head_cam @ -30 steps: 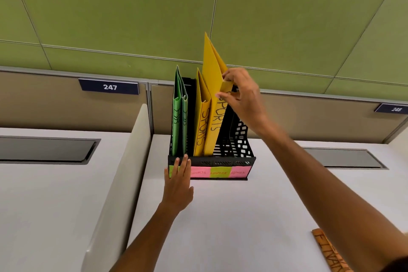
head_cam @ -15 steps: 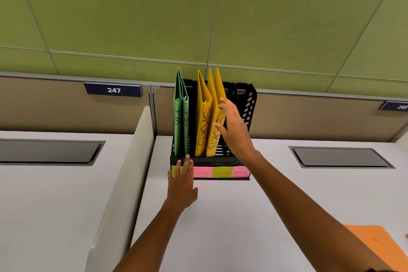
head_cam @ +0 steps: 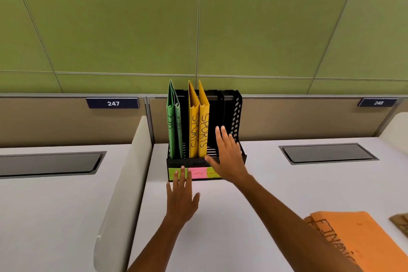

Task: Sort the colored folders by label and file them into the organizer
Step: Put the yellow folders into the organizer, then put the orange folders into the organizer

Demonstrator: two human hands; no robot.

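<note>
A black slotted organizer (head_cam: 239,117) stands at the back of the white desk, with coloured label strips (head_cam: 198,173) along its front. Two green folders (head_cam: 173,121) fill its leftmost slot. Two yellow folders (head_cam: 198,126) marked SPORTS stand upright in the second slot. The two slots on the right hold nothing. My left hand (head_cam: 182,199) lies flat, fingertips touching the organizer's front base. My right hand (head_cam: 228,157) hovers open in front of the third slot, holding nothing. An orange folder (head_cam: 353,238) with handwritten lettering lies on the desk at the lower right.
A brown folder's corner (head_cam: 400,222) shows at the right edge. A white divider (head_cam: 123,183) separates this desk from the left one. Grey cable hatches (head_cam: 326,153) are set into both desks. A beige partition with number plates 247 (head_cam: 112,103) and 248 runs behind.
My right hand lowered the second yellow folder fully into the slot, let go and drew back toward me. The left hand stayed on the organizer's base.
</note>
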